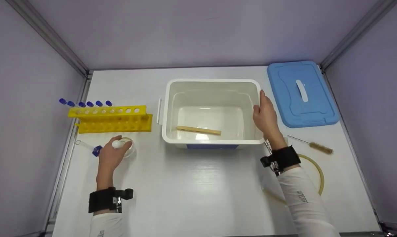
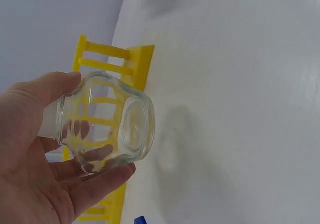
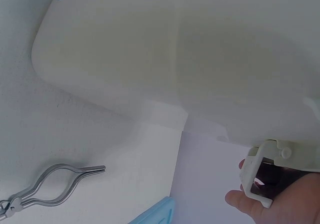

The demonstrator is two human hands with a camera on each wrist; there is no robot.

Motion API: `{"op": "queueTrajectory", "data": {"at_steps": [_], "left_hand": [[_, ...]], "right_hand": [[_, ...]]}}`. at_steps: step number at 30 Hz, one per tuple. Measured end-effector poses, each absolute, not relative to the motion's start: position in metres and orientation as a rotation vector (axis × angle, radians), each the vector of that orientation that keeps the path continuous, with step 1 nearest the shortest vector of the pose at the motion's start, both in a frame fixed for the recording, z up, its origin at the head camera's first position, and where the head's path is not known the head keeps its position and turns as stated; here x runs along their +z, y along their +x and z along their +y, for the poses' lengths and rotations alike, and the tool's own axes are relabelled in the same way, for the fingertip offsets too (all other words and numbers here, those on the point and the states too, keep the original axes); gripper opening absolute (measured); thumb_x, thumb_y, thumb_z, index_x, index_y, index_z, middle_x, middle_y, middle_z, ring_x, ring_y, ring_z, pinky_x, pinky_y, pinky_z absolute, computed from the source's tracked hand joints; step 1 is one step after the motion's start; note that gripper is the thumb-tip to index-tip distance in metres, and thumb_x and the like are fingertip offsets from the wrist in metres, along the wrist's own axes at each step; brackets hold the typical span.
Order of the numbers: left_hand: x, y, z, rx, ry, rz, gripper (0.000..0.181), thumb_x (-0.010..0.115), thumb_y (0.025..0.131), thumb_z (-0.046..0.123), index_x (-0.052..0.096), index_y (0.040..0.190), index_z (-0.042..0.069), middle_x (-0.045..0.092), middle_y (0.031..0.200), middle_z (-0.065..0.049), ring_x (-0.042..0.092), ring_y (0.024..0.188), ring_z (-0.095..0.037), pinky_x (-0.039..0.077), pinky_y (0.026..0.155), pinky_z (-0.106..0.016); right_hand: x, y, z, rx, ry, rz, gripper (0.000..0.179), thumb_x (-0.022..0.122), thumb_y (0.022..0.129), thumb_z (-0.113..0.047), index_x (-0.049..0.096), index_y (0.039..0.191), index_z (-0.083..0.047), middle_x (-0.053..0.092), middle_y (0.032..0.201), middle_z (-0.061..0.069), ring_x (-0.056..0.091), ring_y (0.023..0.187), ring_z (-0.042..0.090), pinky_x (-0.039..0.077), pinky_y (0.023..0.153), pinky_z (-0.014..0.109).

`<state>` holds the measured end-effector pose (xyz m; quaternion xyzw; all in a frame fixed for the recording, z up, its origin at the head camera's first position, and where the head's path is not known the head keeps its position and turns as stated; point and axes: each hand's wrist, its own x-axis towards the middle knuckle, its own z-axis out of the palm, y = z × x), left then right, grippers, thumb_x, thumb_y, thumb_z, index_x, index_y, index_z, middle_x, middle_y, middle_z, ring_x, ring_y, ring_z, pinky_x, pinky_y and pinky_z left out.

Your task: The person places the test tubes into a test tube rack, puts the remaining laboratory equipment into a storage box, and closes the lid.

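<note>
The left grip [image 1: 111,156] clamps 1 glass bottle [image 2: 131,115] near the yellow rack [image 1: 116,127]; the right grip [image 1: 266,116] clamps the white bin [image 1: 215,142].

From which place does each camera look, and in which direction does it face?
Head: on the head, looking forward and down at white bin and yellow rack; left hand, right hand, forearms show.
Left wrist: on that wrist, facing the glass bottle; left hand partly visible.
Right wrist: on that wrist, facing the bin's outer wall; right hand partly visible.
Head and left wrist both show the rack.
</note>
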<state>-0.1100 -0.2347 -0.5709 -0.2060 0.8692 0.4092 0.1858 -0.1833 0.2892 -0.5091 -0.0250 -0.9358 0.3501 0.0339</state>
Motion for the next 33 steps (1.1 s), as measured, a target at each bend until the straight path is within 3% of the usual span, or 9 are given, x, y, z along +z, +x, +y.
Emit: {"op": "queueTrajectory", "data": {"at_steps": [6,21,28,33], "left_hand": [[-0.550,-0.110,-0.224,1.202,-0.512,2.506,0.085,0.063,0.098,0.061,0.039,0.163,0.012,0.045,0.164,-0.022,0.049,0.146,-0.043,0.045,0.118,-0.060],[-0.510,-0.117,-0.197,1.408,-0.474,2.678,0.073,0.068,0.096,0.059,0.053,0.155,0.019,0.060,0.154,-0.013,0.065,0.126,-0.034,0.057,0.105,-0.050],[-0.495,-0.125,-0.184,1.512,-0.466,2.680,0.070,0.070,0.095,0.057,0.055,0.154,0.021,0.056,0.158,-0.009,0.061,0.135,-0.031,0.056,0.109,-0.048],[-0.485,-0.132,-0.174,1.581,-0.372,2.721,0.065,0.073,0.095,0.051,0.059,0.150,0.019,0.061,0.153,-0.010,0.065,0.130,-0.031,0.058,0.105,-0.048]], "right_hand": [[-0.509,-0.184,0.289,1.087,-0.073,-2.872,0.063,0.042,0.105,-0.004,0.020,0.162,0.011,0.038,0.161,0.037,0.040,0.150,0.049,0.037,0.122,0.061],[-0.510,-0.184,0.290,1.106,-0.094,-2.864,0.063,0.041,0.105,-0.005,0.020,0.163,0.010,0.037,0.162,0.036,0.039,0.151,0.048,0.036,0.123,0.060],[-0.511,-0.184,0.290,1.093,-0.096,-2.874,0.062,0.041,0.106,-0.004,0.020,0.163,0.010,0.038,0.161,0.036,0.042,0.149,0.048,0.039,0.121,0.061],[-0.511,-0.185,0.289,1.102,-0.094,-2.872,0.062,0.040,0.106,-0.004,0.020,0.163,0.010,0.037,0.162,0.036,0.041,0.150,0.048,0.038,0.121,0.061]]}}
